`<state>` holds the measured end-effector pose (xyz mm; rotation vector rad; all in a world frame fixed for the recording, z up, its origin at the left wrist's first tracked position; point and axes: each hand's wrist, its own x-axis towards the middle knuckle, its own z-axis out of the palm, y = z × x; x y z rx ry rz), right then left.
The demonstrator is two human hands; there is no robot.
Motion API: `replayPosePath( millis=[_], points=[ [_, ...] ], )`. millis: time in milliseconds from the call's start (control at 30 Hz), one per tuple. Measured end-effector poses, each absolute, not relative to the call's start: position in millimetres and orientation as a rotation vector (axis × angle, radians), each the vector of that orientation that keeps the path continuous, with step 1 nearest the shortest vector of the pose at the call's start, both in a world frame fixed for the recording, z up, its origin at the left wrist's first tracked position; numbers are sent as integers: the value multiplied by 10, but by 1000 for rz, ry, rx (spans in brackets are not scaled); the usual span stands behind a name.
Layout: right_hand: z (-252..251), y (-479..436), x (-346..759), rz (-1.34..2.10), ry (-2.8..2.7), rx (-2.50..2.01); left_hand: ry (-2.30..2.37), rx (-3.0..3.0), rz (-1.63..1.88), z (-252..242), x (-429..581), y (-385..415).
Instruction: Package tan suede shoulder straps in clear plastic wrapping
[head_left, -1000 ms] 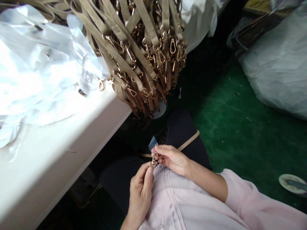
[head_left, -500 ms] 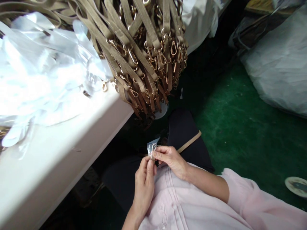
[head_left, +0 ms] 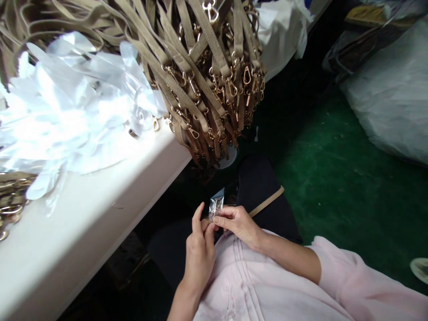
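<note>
In front of my lap, a metal snap hook wrapped in a small piece of clear plastic film [head_left: 216, 206] sticks up between my two hands. My right hand [head_left: 241, 226] pinches its lower part between thumb and fingers. Close against it, my left hand [head_left: 199, 247] grips the lower end with the thumb and bent fingers, while its index finger points up, off the hook. A narrow tan strap [head_left: 266, 201] runs from behind my right hand across my dark trouser leg. Where the strap meets the hook is hidden by my fingers.
To the left is a white table [head_left: 100, 209] with a pile of clear plastic pieces [head_left: 83, 107]. Many tan straps [head_left: 207, 80] with gold hooks hang over its corner. More gold hardware [head_left: 13, 203] lies at the left edge. A large pale sack [head_left: 394, 93] stands on the green floor.
My left index finger has lifted from the hook and straightened upward. The plastic now covers more of the hook. The view has shifted slightly.
</note>
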<state>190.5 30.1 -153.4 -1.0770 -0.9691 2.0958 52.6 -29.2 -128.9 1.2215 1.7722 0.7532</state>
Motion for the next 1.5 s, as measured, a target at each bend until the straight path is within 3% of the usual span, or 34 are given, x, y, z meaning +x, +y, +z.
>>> replayPosePath(
  millis=[333, 500, 833, 1000, 1167, 1233, 1367, 1500],
  points=[
    [-1527, 325, 1967, 2155, -1189, -726, 1304, 858, 848, -1246, 338, -225],
    [-1590, 347, 1972, 1943, -1190, -970, 1472, 762, 856, -1388, 409, -184],
    [-1636, 342, 2013, 1999, -1215, -1078, 1625, 872, 890, -1357, 515, -228],
    [-1575, 340, 2006, 1701, -1556, -1019, 1592, 718, 915, -1340, 519, -131],
    [-1633, 331, 2007, 1841, -1680, -1085, 1538, 708, 834, -1372, 474, -140],
    [-1648, 311, 2020, 1714, -1713, -1197, 1580, 680, 908, -1403, 470, -154],
    [-1581, 269, 2047, 1089, -1810, -1224, 1582, 682, 1050, -1466, 489, -165],
    [-1542, 261, 2013, 893, -1990, -1090, 1536, 780, 1000, -1467, 536, -170]
  ],
)
